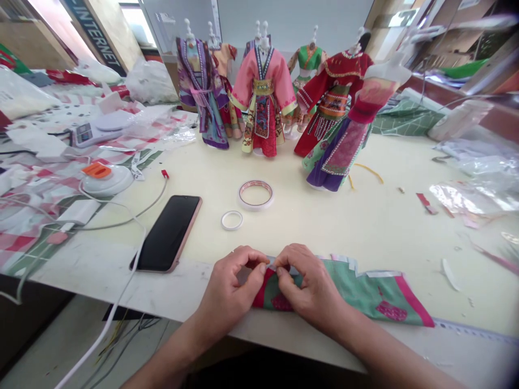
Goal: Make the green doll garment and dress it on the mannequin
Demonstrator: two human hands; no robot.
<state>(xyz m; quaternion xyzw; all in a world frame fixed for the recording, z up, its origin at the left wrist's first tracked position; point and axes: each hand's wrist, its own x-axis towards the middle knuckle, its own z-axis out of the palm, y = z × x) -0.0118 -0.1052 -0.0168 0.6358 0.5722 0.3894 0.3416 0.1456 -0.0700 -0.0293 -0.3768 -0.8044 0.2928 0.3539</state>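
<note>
At the near side of the tabletop [211, 178], a green cloth [352, 286] with red end bands [416, 302] lies stretched out lengthwise, its left part between and beneath two bare hands. The left hand [233, 283] has its grip pressed together, thumb against forefinger, on the top edge near the red left end. Just beside it, the right hand [308, 281] pinches the same edge (whether cloth alone or something pale along it, I cannot tell).

As for progress, pale strips [383, 274] already sit along the top edge to the right, so that length looks dealt with. The left corner, where both grips meet, appears to be the part in hand; the stretch behind the right hand is hidden and cannot be judged. A large tape roll [256, 206] and a small tape roll [232, 228] lie farther back, untouched, near the phone [168, 232]. The cloth lies flat, well apart from the dressed stands [263, 81], and seems partway rather than finished.
</note>
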